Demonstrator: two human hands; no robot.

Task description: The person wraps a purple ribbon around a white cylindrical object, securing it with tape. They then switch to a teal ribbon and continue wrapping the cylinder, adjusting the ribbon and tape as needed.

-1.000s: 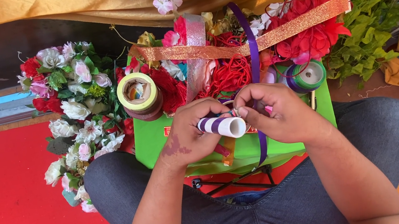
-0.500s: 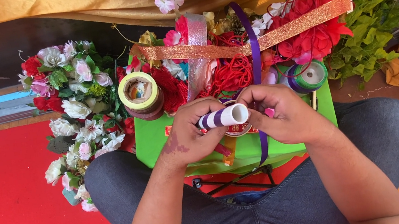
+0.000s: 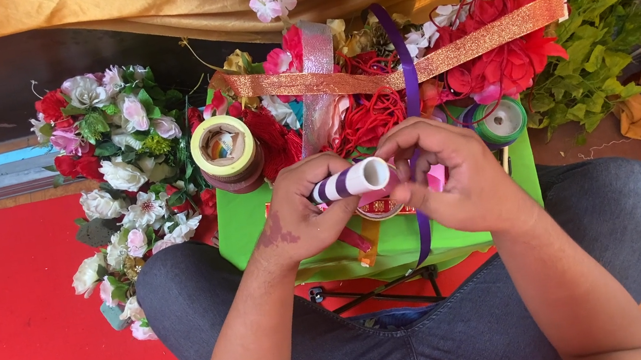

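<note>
My left hand [image 3: 298,215] grips a white tube [image 3: 354,179] partly wound with purple ribbon, held level over a green box [image 3: 260,222] on my lap. My right hand [image 3: 458,177] pinches the purple ribbon [image 3: 408,76] at the tube's open end. The ribbon runs up over the flowers and also hangs down past the box's front. My fingers hide the spot where ribbon meets tube.
The box top holds a yellow-green tape roll [image 3: 224,147], a green ribbon spool [image 3: 498,122], red flowers [image 3: 504,62], red cord and a glittery orange ribbon [image 3: 340,81]. A white, pink and red flower bunch [image 3: 119,175] lies left on red carpet. Green leaves [image 3: 596,58] right.
The tube has tilted so its open end points more to the right and slightly up. My right hand's fingers have shifted along the ribbon at that end.
</note>
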